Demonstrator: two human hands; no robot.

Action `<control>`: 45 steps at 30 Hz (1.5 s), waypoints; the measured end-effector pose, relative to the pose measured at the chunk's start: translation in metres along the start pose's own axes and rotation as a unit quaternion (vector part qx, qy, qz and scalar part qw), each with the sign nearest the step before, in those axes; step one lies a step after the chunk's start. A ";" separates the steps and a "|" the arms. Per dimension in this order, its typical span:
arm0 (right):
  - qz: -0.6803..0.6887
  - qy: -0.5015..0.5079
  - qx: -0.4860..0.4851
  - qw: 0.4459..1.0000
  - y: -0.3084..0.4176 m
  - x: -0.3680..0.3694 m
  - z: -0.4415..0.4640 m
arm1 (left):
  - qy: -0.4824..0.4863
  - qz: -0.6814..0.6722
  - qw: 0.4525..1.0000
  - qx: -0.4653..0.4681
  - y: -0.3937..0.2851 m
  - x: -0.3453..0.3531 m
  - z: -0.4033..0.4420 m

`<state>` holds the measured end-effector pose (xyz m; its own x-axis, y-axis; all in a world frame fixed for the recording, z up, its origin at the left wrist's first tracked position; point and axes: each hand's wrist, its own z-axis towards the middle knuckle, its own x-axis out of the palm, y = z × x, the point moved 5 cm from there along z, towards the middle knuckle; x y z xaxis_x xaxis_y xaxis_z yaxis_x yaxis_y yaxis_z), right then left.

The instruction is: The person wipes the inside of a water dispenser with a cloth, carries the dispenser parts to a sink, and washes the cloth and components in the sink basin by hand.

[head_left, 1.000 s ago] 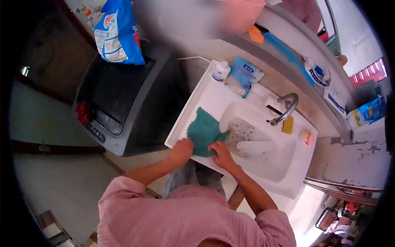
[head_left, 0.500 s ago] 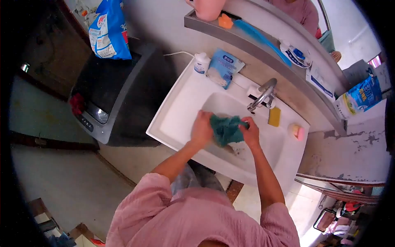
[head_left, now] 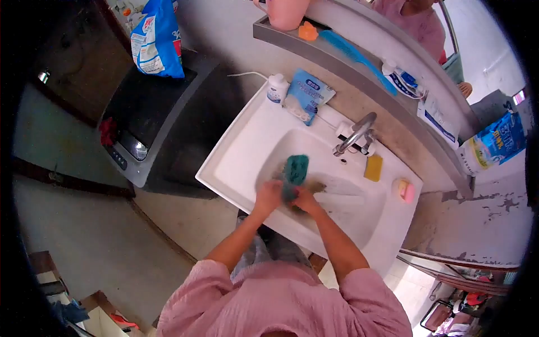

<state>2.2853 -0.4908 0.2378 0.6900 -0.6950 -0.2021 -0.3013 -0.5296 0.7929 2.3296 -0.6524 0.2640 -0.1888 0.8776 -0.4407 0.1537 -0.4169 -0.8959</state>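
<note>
A bunched green cloth hangs over the left part of the white sink basin, which has cloudy water in it. My left hand is closed on the cloth's near left side. On its near right side my right hand grips it too, fingers pinched together. The cloth between the two hands is blurred by motion. Behind the basin stands a curved metal faucet.
A white bottle and a blue packet stand at the sink's back left. Right of the faucet lie a yellow sponge and pink soap. A dark washing machine is at left, a grey shelf above.
The green cloth, spread flat on the sink's left ledge one second ago, is now bunched over the basin. Both hands moved with it, then came closer together and lower since half a second ago.
</note>
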 end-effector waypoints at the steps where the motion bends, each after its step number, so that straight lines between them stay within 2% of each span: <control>1: 0.011 -0.009 -0.021 1.000 0.013 -0.008 -0.006 | 0.025 -0.005 0.999 -0.039 -0.001 0.000 0.009; 2: 0.022 -0.020 -0.043 0.999 0.027 -0.018 -0.011 | 0.060 -0.027 0.986 -0.156 0.003 0.004 0.014; 4: 0.067 -0.016 -0.090 0.994 0.065 -0.034 -0.033 | 0.068 -0.052 0.983 -0.162 0.005 0.013 0.022; 6: 0.187 0.008 -0.107 0.976 0.111 -0.049 -0.074 | 0.064 -0.196 0.940 -0.273 0.001 0.023 0.023; 7: 0.246 0.020 -0.115 0.962 0.121 -0.057 -0.085 | 0.054 -0.321 0.869 -0.373 -0.016 0.027 0.020; 8: 0.270 -0.009 -0.111 0.956 0.117 -0.067 -0.089 | 0.043 -0.435 0.771 -0.462 -0.026 0.036 0.014; 10: 0.316 -0.065 -0.103 0.941 0.105 -0.084 -0.099 | 0.085 -0.560 0.743 -0.357 -0.027 0.061 0.024; 11: 0.367 -0.085 -0.062 0.924 0.083 -0.085 -0.097 | 0.104 -0.614 0.722 -0.301 -0.025 0.071 0.025; 12: 0.416 -0.104 -0.020 0.903 0.053 -0.082 -0.091 | 0.056 -0.494 0.832 -0.247 -0.026 0.072 0.025; 13: 0.462 -0.122 0.021 0.878 0.038 -0.079 -0.088 | 0.007 -0.358 0.916 -0.184 -0.041 0.072 0.025; 15: 0.552 -0.110 0.072 0.823 0.022 -0.064 -0.080 | -0.009 -0.150 0.986 -0.076 -0.082 0.076 0.016; 16: 0.594 -0.103 0.099 0.792 0.018 -0.053 -0.077 | 0.026 -0.089 0.995 -0.039 -0.122 0.070 0.004; 18: 0.735 -0.023 -0.125 0.666 -0.034 -0.035 -0.040 | 0.015 -0.019 0.995 0.093 -0.151 0.088 -0.025; 21: 0.664 -0.089 -0.131 0.731 0.024 -0.035 -0.077 | 0.053 0.092 0.975 0.198 -0.193 0.076 -0.046; 25: 0.744 0.044 -0.044 0.665 -0.053 -0.044 -0.012 | 0.060 0.177 0.968 0.169 -0.156 0.086 -0.019; 27: 0.719 0.024 -0.009 0.695 -0.047 -0.042 -0.011 | 0.061 0.217 0.962 0.156 -0.127 0.089 0.005; 29: 0.621 -0.078 0.017 0.779 0.008 -0.035 -0.042 | 0.083 0.284 0.945 0.137 -0.096 0.088 0.025; 30: 0.577 -0.093 0.011 0.811 0.021 -0.039 -0.050 | 0.095 0.317 0.935 0.127 -0.083 0.083 0.033; 32: 0.480 -0.121 -0.001 0.869 0.033 -0.057 -0.060 | 0.045 0.327 0.941 0.072 -0.067 0.064 0.052; 34: 0.279 -0.200 -0.076 0.936 0.018 -0.096 -0.042 | 0.001 0.314 0.949 0.030 -0.063 0.041 0.054; 35: 0.172 -0.235 -0.114 0.950 0.012 -0.111 -0.032 | -0.018 0.297 0.955 0.018 -0.073 0.022 0.050; 38: -0.015 -0.364 -0.262 0.894 0.016 -0.131 -0.030 | -0.102 0.189 0.975 -0.051 -0.069 0.008 0.041; 39: -0.096 -0.345 -0.265 0.895 0.012 -0.124 -0.023 | -0.135 0.141 0.978 -0.079 -0.063 0.009 0.036; 41: -0.257 -0.300 -0.271 0.878 -0.004 -0.105 -0.003 | -0.013 0.171 0.984 -0.054 -0.045 0.035 0.021; 42: -0.273 -0.265 -0.239 0.893 -0.030 -0.094 0.016 | 0.048 0.186 0.981 -0.041 -0.033 0.049 0.014; 45: -0.419 -0.291 -0.093 0.855 0.000 -0.055 -0.001 | 0.166 0.116 0.976 -0.082 -0.005 0.074 0.008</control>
<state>2.2478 -0.4526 0.2495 0.1512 -0.2621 -0.9531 0.2864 -0.9112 0.2960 2.3077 -0.5876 0.2354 0.1903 0.8041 -0.5632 0.3133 -0.5935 -0.7414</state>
